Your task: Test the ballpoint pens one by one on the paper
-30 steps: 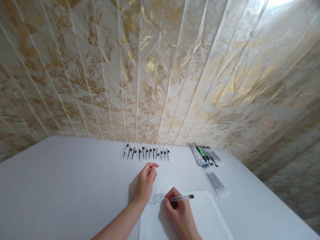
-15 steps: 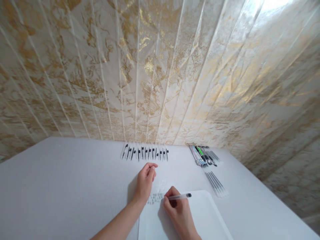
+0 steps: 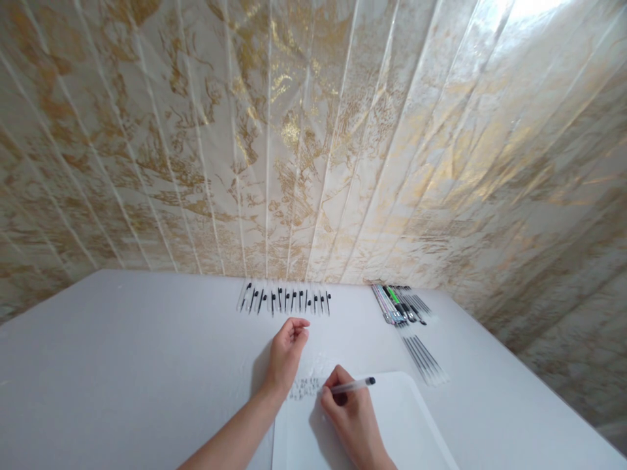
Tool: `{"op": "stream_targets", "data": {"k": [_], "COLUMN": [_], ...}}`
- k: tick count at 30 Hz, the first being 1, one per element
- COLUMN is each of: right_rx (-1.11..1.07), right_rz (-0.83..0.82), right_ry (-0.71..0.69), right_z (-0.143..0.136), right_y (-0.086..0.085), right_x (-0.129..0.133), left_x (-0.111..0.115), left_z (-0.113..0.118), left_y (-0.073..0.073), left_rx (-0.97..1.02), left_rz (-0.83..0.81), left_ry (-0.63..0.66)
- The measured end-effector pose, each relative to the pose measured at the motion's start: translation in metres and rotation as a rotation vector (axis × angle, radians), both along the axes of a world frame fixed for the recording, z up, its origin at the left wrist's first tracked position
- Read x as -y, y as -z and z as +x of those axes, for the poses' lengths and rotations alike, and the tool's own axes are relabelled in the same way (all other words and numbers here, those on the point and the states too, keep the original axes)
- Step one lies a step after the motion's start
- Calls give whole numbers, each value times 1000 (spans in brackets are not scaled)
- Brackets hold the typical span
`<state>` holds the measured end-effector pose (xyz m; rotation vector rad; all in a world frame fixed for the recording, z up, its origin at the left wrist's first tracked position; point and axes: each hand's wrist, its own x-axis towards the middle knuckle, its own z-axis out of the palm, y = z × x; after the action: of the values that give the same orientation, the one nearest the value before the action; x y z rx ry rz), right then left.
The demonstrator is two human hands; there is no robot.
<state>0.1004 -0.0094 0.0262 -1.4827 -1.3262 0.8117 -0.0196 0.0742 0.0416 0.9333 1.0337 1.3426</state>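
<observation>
Right hand [image 3: 350, 414] pinches one pen [image 3: 351, 386] over a white tray [image 3: 416, 424]; left hand [image 3: 285, 356], loosely curled and empty, rests on the table [image 3: 122, 365] near twelve pen caps [image 3: 285, 299].

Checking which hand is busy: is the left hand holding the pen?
No, the pen is gripped in the right hand, while the left hand rests curled on the table.

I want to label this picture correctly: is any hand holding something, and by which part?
The right hand holds a clear pen near its writing end; the black-tipped end points right. The left hand holds nothing that can be seen.
</observation>
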Motion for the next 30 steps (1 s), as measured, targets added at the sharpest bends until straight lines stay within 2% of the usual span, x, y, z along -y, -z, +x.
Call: {"op": "stream_targets", "data": {"k": [4, 9, 13, 16, 22, 30], "right_rx": [-116, -148, -253, -358, -419, -482], "right_rz": [9, 117, 155, 176, 141, 77], "right_ry": [74, 180, 120, 37, -25, -56], "right_z": [7, 17, 19, 16, 11, 15], "right_y": [-10, -19, -26, -32, -37, -30], "right_x": [2, 4, 7, 8, 7, 3], "left_x": [1, 9, 19, 25, 34, 33], "left_z": [1, 2, 3, 5, 9, 8], "left_y": [-4, -14, -26, -29, -27, -28], "left_rx": [155, 378, 582, 720, 719, 690], "left_rz": [9, -107, -198, -270, -300, -300], "left_ry": [39, 194, 344, 428, 498, 644]}}
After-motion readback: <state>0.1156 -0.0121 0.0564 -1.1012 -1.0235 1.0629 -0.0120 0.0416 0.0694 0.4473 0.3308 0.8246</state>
